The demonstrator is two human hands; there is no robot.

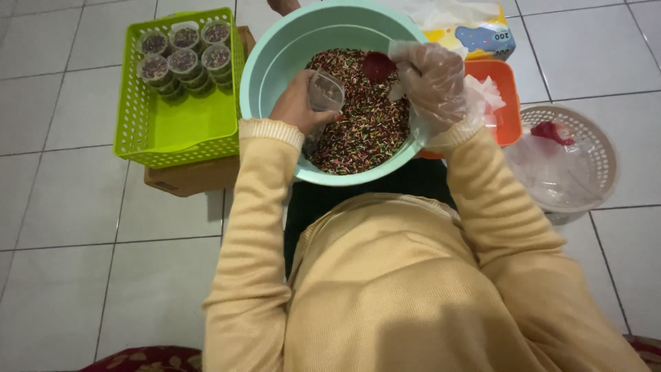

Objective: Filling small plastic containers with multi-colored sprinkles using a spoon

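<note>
Nearest the camera, the left hand [297, 105] gripped a clear cup [325, 90], mouth tilted rightward toward the red scoop [379, 67] clasped in the gloved right hand [432, 79] just beside it, over the sprinkle-filled bowl [275, 62].

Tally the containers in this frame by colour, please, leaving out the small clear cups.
Green basket: 1
Mint bowl: 1
Orange tray: 1
White round basket: 1
Total: 4

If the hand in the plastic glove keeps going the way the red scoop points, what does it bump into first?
Probably the small clear cup held by the left hand. The gloved right hand points its red scoop leftward over the sprinkles toward that cup, though height is hard to judge.
</note>
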